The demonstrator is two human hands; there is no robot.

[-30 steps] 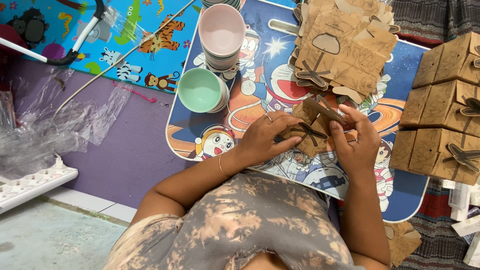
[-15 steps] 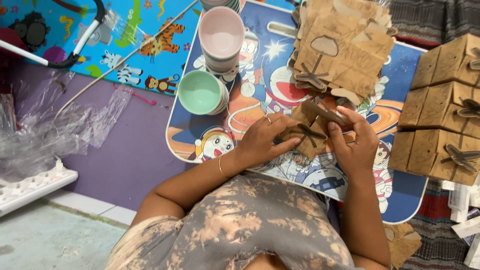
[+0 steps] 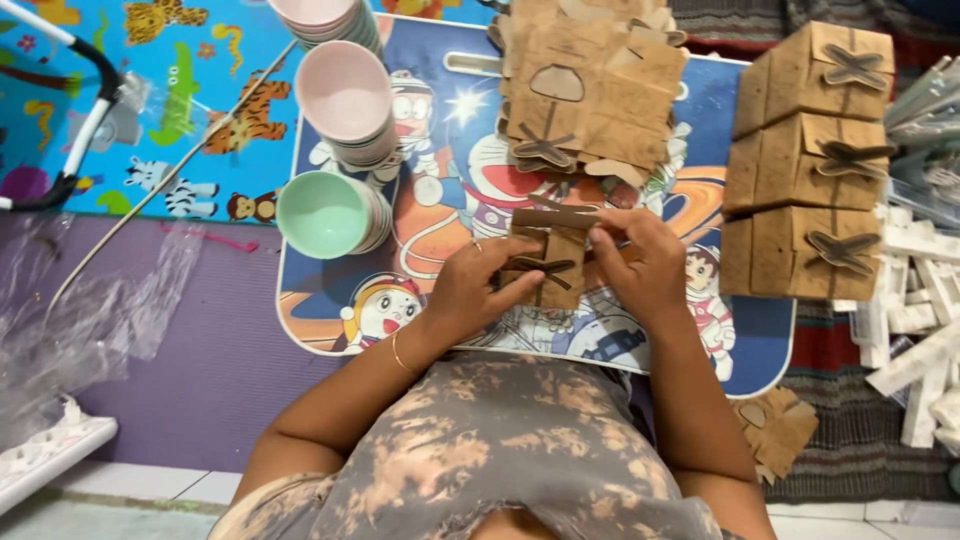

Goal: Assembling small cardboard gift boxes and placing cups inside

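Your left hand [image 3: 478, 290] and right hand [image 3: 640, 265] both clamped the small brown box [image 3: 545, 262] from either side, steadying its flaps over the tray [image 3: 440, 190]

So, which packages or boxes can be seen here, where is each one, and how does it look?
Small brown cardboard box: held between the left hand and right hand, dark cross-shaped closure on top.
Three closed brown boxes: one above the other in the picture at the right, each with a dark cross closure.
Flat brown box blanks: loose pile at the top centre of the cartoon-printed table.
Folded brown cardboard pieces: on the floor, lower right.
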